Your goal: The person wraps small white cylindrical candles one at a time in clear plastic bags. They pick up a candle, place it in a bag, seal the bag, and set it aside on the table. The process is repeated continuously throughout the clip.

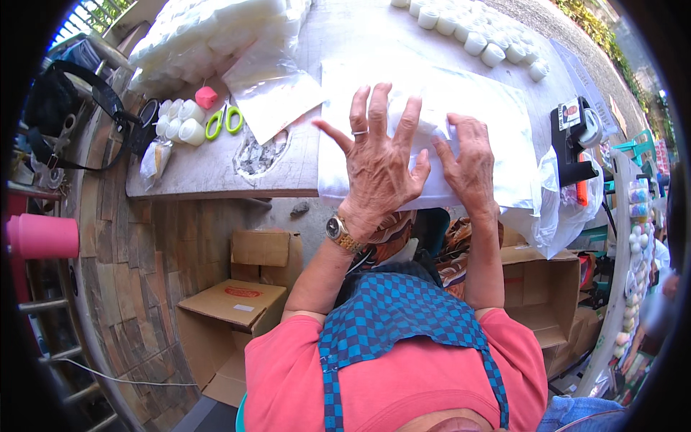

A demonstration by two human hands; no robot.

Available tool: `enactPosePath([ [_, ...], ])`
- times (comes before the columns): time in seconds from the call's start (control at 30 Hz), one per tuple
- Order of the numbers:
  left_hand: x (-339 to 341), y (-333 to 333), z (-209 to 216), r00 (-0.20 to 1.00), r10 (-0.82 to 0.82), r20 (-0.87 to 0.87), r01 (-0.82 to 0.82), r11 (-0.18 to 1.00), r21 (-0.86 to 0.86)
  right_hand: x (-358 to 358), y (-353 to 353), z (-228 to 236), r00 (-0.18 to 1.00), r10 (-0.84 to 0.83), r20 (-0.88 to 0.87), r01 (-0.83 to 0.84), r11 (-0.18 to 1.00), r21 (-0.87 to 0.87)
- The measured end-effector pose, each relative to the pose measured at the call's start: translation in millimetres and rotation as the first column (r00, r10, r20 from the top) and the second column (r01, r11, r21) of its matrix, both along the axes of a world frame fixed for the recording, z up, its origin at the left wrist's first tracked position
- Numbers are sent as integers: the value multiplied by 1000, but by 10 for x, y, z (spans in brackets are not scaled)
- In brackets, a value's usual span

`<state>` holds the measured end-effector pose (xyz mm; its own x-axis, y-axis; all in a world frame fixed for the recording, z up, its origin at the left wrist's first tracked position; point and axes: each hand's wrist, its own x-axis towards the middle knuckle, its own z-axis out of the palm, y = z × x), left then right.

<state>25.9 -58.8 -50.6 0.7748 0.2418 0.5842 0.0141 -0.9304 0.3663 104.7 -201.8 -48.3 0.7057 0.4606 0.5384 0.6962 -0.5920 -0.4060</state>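
Observation:
My left hand (381,158), with a ring and a wristwatch, is spread over a white sheet (504,151) that covers the front of the table. Its fingers are stretched wide apart and grip nothing. Close beside it, my right hand (468,162) rests over the same sheet with its fingers bent and the thumb apart from them. Nothing shows in its grasp. A pale, glossy patch (434,119) lies between the two hands, too washed out by glare to name.
Green-handled scissors (224,122), white cups (191,131) and a clear plastic bag (277,101) lie left. Many white cups (475,43) stand far right, wrapped ones (209,43) far left. A black stand (574,144) borders the right; cardboard boxes (234,299) sit below.

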Motion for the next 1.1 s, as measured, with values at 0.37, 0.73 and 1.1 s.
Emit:
enactPosePath([
  [0.37,288,17,-56,985,-166,43,163,985,65,-70,-3,-28,977,114,182,-107,993,-48],
  [0.73,349,59,-92,972,-225,63,223,974,34,-127,-9,-31,987,86,137,-78,995,-61],
  [1.1,130,208,-66,997,-17,-72,17,1000,3,201,35,-30,998,60,-15,-61,996,-64],
])
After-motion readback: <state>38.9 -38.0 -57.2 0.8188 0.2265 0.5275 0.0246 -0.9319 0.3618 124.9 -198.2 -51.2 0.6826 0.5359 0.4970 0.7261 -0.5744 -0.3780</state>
